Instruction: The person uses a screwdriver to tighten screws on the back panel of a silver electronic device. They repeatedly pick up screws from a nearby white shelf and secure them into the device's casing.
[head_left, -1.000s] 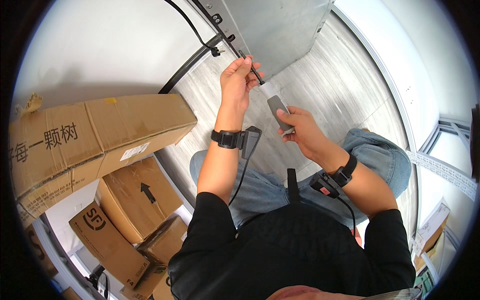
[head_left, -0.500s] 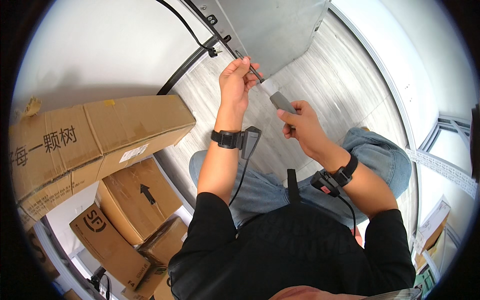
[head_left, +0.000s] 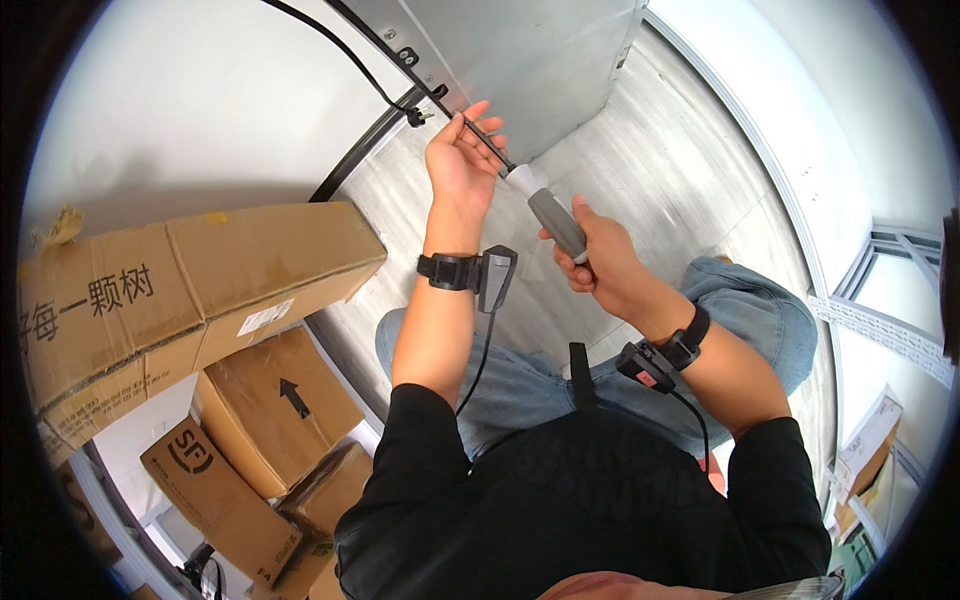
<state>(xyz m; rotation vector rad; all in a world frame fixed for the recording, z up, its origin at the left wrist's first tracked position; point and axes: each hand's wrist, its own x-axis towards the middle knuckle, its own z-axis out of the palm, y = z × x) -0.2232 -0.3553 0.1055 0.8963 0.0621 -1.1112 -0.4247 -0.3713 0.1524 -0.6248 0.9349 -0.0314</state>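
A screwdriver with a grey handle and pale collar (head_left: 553, 220) slants up and left, its dark shaft pointing at the lower edge of a metal cabinet (head_left: 520, 70). Curled round the handle's rear part is my right hand (head_left: 610, 262), its thumb raised off the grip. My left hand (head_left: 463, 165) is beside the shaft, palm turned up and fingers stretched apart. The shaft passes over these fingers, close to the thumb. Where its tip meets the cabinet edge, I cannot make out.
A black power cord with a plug (head_left: 416, 117) hangs left of the cabinet. Long cardboard box (head_left: 290, 235) and several smaller cartons (head_left: 280, 400) stand at the left. Wood-look floor (head_left: 680, 150) spreads around my bent legs. A white perforated rail (head_left: 885, 338) runs along the right.
My left hand's fingers have spread from a pinch on the shaft. My right hand has shifted slightly down along the handle, its thumb lifting. The whole view has shifted a little.
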